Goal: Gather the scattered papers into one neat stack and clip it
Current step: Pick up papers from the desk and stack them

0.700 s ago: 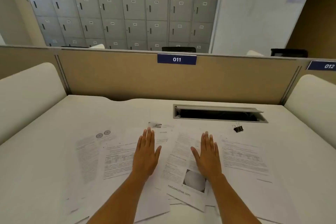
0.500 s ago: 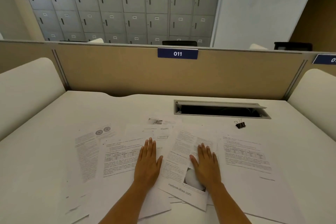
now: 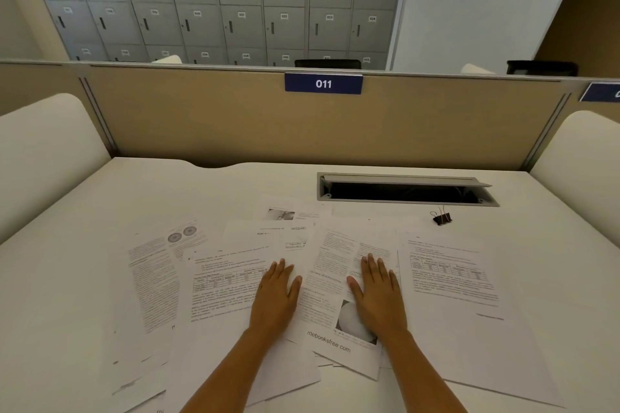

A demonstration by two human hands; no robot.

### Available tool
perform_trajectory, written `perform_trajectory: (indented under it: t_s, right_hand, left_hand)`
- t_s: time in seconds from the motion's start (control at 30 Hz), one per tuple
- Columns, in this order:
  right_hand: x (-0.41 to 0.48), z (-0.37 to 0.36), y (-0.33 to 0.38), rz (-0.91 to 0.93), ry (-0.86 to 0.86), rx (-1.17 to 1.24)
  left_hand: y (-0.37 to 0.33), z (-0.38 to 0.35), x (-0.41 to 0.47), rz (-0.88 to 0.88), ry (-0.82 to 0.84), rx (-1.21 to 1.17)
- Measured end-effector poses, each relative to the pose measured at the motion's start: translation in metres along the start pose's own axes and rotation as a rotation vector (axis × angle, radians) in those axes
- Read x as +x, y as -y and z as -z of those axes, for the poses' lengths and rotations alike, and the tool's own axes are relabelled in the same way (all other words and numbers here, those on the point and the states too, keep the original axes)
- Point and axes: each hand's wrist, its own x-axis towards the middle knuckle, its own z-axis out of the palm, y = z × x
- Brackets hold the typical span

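Several printed papers (image 3: 228,282) lie scattered and overlapping across the white desk (image 3: 67,278), fanned from left to right. My left hand (image 3: 276,295) rests flat, palm down, on a sheet with a table. Flat on a tilted page marked "mebooksfree.com" (image 3: 327,282) lies my right hand (image 3: 379,295). Both hands have the fingers extended and hold nothing. A small black binder clip (image 3: 442,217) sits alone on the desk, far right of the papers, well beyond my right hand.
A rectangular cable slot (image 3: 406,193) with a raised lid is set into the desk behind the papers. A beige divider panel (image 3: 235,124) with the label 011 closes the back. White curved side panels (image 3: 43,147) flank the desk.
Both hands have slid back a little toward me over the papers while staying flat. The view has tilted slightly downward. Papers and clip lie as before.
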Motion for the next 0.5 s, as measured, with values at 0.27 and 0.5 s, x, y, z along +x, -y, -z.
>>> perform_trajectory:
  t_s: [0.27,0.5]
  right_hand:
    - [-0.001,0.001,-0.001,0.007,-0.020,0.038]
    - [-0.004,0.027,-0.005,-0.094,-0.123,0.631]
  left_hand:
    - [-0.040,0.032,0.021,0.126,0.009,-0.292]
    - [-0.037,0.037,0.022,0.242,0.030,-0.447]
